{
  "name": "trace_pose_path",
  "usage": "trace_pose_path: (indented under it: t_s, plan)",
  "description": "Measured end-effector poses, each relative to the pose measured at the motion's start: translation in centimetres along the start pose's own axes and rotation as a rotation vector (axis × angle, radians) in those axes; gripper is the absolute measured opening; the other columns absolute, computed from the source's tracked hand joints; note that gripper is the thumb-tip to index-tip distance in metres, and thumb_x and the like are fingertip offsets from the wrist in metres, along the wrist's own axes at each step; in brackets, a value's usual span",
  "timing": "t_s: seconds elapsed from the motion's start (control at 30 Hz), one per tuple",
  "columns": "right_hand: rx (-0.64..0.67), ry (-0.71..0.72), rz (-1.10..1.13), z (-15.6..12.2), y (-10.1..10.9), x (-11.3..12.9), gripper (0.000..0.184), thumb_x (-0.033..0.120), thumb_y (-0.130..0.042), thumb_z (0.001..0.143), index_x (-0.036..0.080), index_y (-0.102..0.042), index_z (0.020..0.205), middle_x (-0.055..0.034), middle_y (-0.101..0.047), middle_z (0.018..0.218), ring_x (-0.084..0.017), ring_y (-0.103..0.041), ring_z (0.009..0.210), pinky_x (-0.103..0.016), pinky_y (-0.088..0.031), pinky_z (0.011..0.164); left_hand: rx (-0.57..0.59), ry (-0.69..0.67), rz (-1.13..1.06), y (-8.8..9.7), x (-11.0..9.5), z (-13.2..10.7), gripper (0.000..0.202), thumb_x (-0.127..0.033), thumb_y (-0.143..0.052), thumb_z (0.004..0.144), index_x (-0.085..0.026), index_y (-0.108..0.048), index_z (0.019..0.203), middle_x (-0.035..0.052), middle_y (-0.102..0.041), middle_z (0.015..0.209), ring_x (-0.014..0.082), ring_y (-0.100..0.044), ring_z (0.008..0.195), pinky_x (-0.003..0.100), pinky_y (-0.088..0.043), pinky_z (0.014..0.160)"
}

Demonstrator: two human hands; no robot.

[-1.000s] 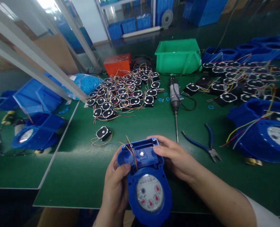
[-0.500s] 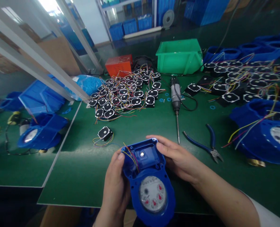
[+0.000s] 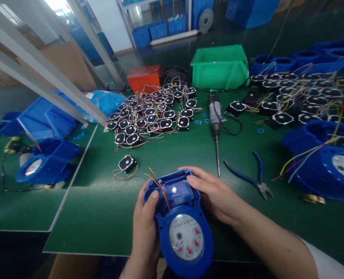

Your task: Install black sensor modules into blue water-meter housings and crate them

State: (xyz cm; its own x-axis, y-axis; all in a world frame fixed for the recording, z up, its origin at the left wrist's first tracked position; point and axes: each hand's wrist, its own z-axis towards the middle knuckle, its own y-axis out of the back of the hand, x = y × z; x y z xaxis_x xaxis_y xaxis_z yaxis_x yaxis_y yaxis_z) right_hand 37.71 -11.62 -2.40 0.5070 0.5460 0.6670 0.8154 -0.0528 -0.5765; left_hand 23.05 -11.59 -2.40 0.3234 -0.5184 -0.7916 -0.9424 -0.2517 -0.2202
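At left of frame, a spare meter (image 3: pixel 45 166) sits on the bench; moving right, a lone module (image 3: pixel 127 163) lies left of ctr w/ its leads beside it. L hand (image 3: pixel 145 217), lower ctr, is what's just changed: its thumb has come in off the outer edge and now lies over the L rim of the meter's (image 3: pixel 183 209) upper recess. Prob. a firmer hold on that side, nr the loose wires (image 3: pixel 162 190), which poke up past the rim. Meter itself is at bottom ctr, dial toward the camera, no module in the recess. L hand is curled narrowly round its L side; R hand (image 3: pixel 215 193) has its R side, thumb on the top R rim, fingers behind, mostly hidden. Further R, the driver (image 3: pixel 215 112) and pliers (image 3: pixel 257 180) lie on the bench, neither touched.
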Motion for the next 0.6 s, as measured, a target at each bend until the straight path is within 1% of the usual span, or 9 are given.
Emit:
trace_pose_path:
  t_s: [0.07,0.13,0.27,0.37,0.43,0.53,0.6]
  plan:
    - [-0.002,-0.011,0.007,-0.1,0.1,-0.1,0.061,0.043,-0.060,0.071,0.016,-0.035,0.119,-0.0084,-0.046,0.103,-0.008,-0.051,0.077,-0.016,-0.043,0.066,0.012,-0.002,-0.009,-0.1,0.0,-0.1,0.057,-0.039,-0.060,0.068,-0.015,-0.045,0.118,0.0096,-0.062,0.100,0.0231,-0.060,0.085,0.032,-0.047,0.073]
    - [0.003,-0.008,0.006,-0.1,0.3,-0.3,0.062,0.043,-0.060,0.071,0.017,-0.034,0.120,-0.0082,-0.045,0.105,-0.009,-0.051,0.081,-0.017,-0.043,0.070,0.041,-0.010,-0.030,-0.1,-0.1,-0.2,0.062,-0.039,-0.064,0.063,-0.015,-0.045,0.118,0.0090,-0.063,0.098,0.0239,-0.060,0.085,0.033,-0.047,0.075]
    - [0.041,0.032,-0.019,-0.4,0.6,-0.6,0.071,0.038,-0.065,0.067,0.020,-0.027,0.124,-0.0080,-0.042,0.109,-0.012,-0.049,0.092,-0.019,-0.043,0.078,0.098,-0.027,-0.022,0.2,0.0,-0.2,0.074,-0.033,-0.072,0.052,-0.014,-0.045,0.118,0.0095,-0.063,0.097,0.0264,-0.059,0.087,0.036,-0.045,0.079]
    - [0.087,0.019,-0.049,-0.7,0.7,-0.6,0.078,0.033,-0.068,0.065,0.023,-0.022,0.127,-0.0078,-0.038,0.114,-0.013,-0.049,0.096,-0.022,-0.043,0.083,0.096,-0.046,0.035,0.5,0.1,0.1,0.071,-0.035,-0.072,0.051,-0.014,-0.048,0.114,0.0098,-0.063,0.098,0.0278,-0.057,0.091,0.037,-0.042,0.082]
    - [0.079,0.015,-0.079,-1.0,0.7,-0.6,0.081,0.033,-0.068,0.063,0.023,-0.020,0.128,-0.0081,-0.036,0.116,-0.015,-0.048,0.098,-0.025,-0.042,0.086,0.084,-0.080,0.084,0.7,0.2,0.2,0.066,-0.038,-0.071,0.053,-0.015,-0.049,0.111,0.0092,-0.063,0.097,0.0286,-0.056,0.092,0.037,-0.041,0.083]
    - [0.036,0.046,-0.105,-1.1,0.7,-0.9,0.079,0.033,-0.068,0.063,0.022,-0.022,0.127,-0.0086,-0.034,0.118,-0.016,-0.045,0.103,-0.028,-0.041,0.090,0.073,-0.099,0.103,0.8,0.5,0.3,0.062,-0.040,-0.069,0.055,-0.016,-0.050,0.109,0.0083,-0.062,0.097,0.0288,-0.056,0.092,0.037,-0.041,0.083]
    - [0.039,0.061,-0.112,-1.0,0.9,-1.1,0.076,0.033,-0.067,0.064,0.022,-0.023,0.126,-0.0085,-0.033,0.119,-0.017,-0.044,0.104,-0.028,-0.041,0.090,0.055,-0.081,0.066,0.7,0.8,0.4,0.061,-0.039,-0.069,0.056,-0.018,-0.049,0.109,0.0077,-0.062,0.098,0.0283,-0.056,0.093,0.036,-0.041,0.083]
